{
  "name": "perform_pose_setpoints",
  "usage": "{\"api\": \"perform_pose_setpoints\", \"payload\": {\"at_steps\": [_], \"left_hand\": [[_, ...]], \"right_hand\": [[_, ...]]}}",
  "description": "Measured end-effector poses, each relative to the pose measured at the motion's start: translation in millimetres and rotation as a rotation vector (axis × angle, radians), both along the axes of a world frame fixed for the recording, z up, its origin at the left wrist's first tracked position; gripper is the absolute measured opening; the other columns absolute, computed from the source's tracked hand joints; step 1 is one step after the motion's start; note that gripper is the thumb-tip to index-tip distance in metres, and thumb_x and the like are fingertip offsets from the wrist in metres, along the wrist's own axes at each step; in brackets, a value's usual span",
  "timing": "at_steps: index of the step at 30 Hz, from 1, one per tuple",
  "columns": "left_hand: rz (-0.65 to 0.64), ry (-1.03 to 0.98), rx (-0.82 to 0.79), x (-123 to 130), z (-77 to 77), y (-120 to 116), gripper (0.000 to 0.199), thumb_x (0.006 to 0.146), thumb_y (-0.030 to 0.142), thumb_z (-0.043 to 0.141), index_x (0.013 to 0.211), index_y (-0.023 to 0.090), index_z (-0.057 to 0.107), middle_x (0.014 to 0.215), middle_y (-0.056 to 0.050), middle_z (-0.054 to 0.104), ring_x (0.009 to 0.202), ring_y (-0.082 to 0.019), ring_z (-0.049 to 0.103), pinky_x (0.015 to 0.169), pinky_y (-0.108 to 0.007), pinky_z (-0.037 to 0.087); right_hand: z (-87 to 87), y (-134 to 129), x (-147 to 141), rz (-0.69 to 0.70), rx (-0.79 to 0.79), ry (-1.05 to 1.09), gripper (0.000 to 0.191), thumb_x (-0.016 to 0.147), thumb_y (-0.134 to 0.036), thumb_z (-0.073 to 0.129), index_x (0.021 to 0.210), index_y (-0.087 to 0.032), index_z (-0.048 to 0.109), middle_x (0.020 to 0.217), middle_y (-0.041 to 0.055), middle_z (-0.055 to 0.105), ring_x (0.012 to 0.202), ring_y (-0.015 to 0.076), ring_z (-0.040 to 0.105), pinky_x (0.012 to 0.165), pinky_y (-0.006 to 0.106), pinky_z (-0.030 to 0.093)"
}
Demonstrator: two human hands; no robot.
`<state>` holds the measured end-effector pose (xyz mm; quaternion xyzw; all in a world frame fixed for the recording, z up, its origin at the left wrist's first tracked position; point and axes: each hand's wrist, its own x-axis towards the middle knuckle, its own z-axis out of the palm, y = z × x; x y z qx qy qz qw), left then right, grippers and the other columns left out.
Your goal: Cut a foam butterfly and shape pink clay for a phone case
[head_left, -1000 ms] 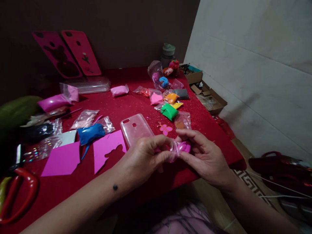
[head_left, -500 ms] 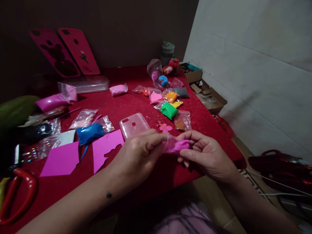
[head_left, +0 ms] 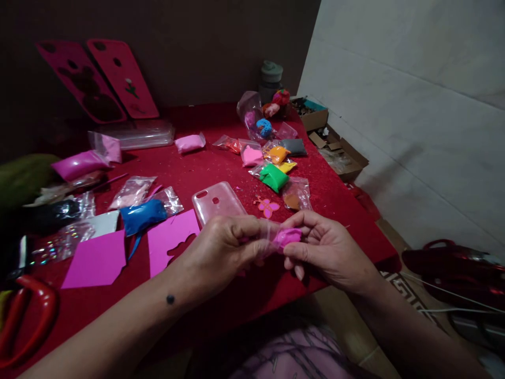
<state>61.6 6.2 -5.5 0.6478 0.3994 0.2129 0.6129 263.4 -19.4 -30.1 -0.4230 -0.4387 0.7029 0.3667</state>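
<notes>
Both hands meet above the front edge of the red-covered table. Between them is a small clear bag with bright pink clay (head_left: pixel 288 238). My left hand (head_left: pixel 229 247) pinches the clear plastic end of the bag. The fingers and thumb of my right hand (head_left: pixel 325 250) close on the clay-filled end. Just beyond my left hand lies a translucent phone case (head_left: pixel 219 202), partly covered by that hand. A pink butterfly cutout with an orange outline (head_left: pixel 269 207) rests to the right of the case.
Bags of green clay (head_left: pixel 273 177), orange clay (head_left: pixel 276 153) and blue clay (head_left: pixel 145 215) lie on the table (head_left: pixel 177 176). Pink sheets (head_left: pixel 94 259) and red-handled scissors (head_left: pixel 46 310) are at the left. Decorated cases (head_left: pixel 122 79) lean at the back; cardboard boxes (head_left: pixel 343 158) stand right.
The hands and the pink bag have shifted slightly left, with more clear plastic showing between them. The view has moved a little.
</notes>
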Motion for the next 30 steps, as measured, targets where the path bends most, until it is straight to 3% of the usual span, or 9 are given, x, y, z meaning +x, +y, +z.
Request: {"api": "perform_pose_setpoints", "payload": {"at_steps": [5, 11, 15, 20, 27, 30], "left_hand": [[-0.030, -0.052, -0.012, -1, -7.5, -4, 0.020, 0.088, 0.032, 0.064, 0.105, 0.027, 0.073, 0.080, 0.002, 0.068, 0.066, -0.009, 0.057, 0.058, -0.017, 0.045], [-0.029, 0.088, 0.154, 4, -2.0, -6, 0.020, 0.089, 0.036, 0.062, 0.082, 0.019, 0.069, 0.066, 0.005, 0.059, 0.060, -0.006, 0.049, 0.052, -0.015, 0.038], [-0.082, 0.098, 0.049, 2, 5.1, -5, 0.025, 0.088, 0.040, 0.062, 0.077, 0.019, 0.066, 0.061, 0.007, 0.053, 0.054, -0.005, 0.048, 0.049, -0.014, 0.035], [-0.169, 0.144, -0.073, -6, 10.5, -2, 0.025, 0.087, 0.043, 0.063, 0.084, 0.019, 0.067, 0.067, 0.005, 0.058, 0.057, -0.006, 0.052, 0.052, -0.016, 0.039], [-0.157, 0.057, 0.130, -1, 6.4, -4, 0.015, 0.091, 0.030, 0.059, 0.095, 0.023, 0.072, 0.083, 0.003, 0.072, 0.071, -0.008, 0.061, 0.064, -0.016, 0.045], [-0.129, 0.145, 0.293, 1, 6.8, -7, 0.017, 0.091, 0.026, 0.057, 0.086, 0.021, 0.072, 0.071, 0.004, 0.067, 0.063, -0.006, 0.056, 0.057, -0.014, 0.040]], "right_hand": [[-4.5, 2, 2, 0.079, -0.044, 0.007, 0.033, 0.080, -0.028, 0.075, 0.094, -0.019, 0.046, 0.060, -0.0020, 0.067, 0.039, 0.0083, 0.056, 0.038, 0.013, 0.043], [-3.6, -1, 2, 0.122, -0.102, 0.084, 0.033, 0.079, -0.026, 0.075, 0.091, -0.018, 0.045, 0.058, -0.0012, 0.067, 0.038, 0.0082, 0.057, 0.037, 0.011, 0.042], [-3.1, -4, 2, 0.117, -0.114, 0.152, 0.031, 0.081, -0.028, 0.075, 0.092, -0.017, 0.047, 0.059, -0.0002, 0.067, 0.040, 0.0079, 0.059, 0.038, 0.011, 0.044], [-6.3, -4, 3, 0.099, -0.109, 0.194, 0.031, 0.082, -0.030, 0.075, 0.092, -0.016, 0.049, 0.059, 0.0002, 0.067, 0.041, 0.0079, 0.058, 0.040, 0.013, 0.047], [-8.1, -3, -1, 0.067, -0.041, 0.230, 0.031, 0.082, -0.033, 0.075, 0.094, -0.015, 0.052, 0.065, 0.0014, 0.068, 0.049, 0.0098, 0.063, 0.044, 0.015, 0.050], [-6.4, -5, -4, 0.060, -0.047, 0.231, 0.029, 0.082, -0.031, 0.075, 0.091, -0.015, 0.052, 0.065, 0.0016, 0.069, 0.045, 0.0086, 0.061, 0.044, 0.014, 0.048]]}}
